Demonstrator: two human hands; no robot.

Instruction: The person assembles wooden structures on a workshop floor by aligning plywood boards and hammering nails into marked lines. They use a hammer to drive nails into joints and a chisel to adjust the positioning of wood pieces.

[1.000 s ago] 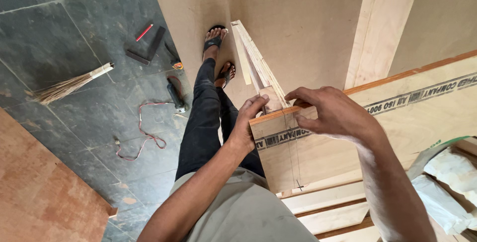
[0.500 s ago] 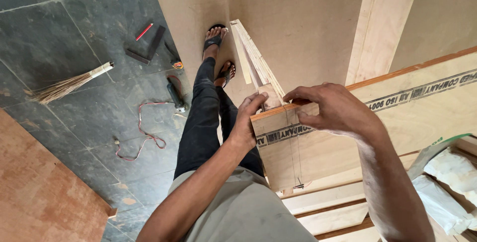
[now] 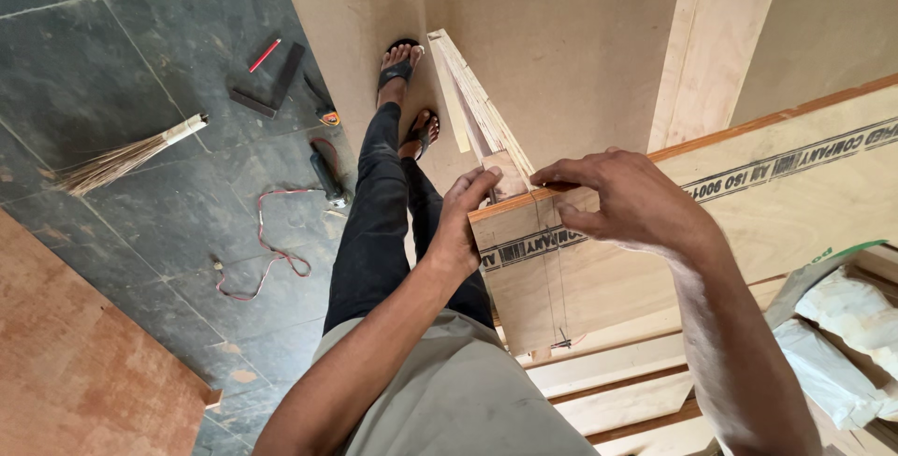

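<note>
Where the plywood panel (image 3: 655,231) stands on edge at near right, the left hand (image 3: 463,222) pinches a small wooden block (image 3: 510,175) against its top corner; the right hand (image 3: 627,199) rests curled over the upper edge, grip clenched on nothing. Farther left, a broom (image 3: 122,161) and red pencil (image 3: 264,55) lie on the floor (image 3: 112,63).

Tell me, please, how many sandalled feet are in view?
2. One foot stands farther away on the light board on the floor; the other foot is nearer, beside the upright plywood edge, partly hidden by the leg.
</note>
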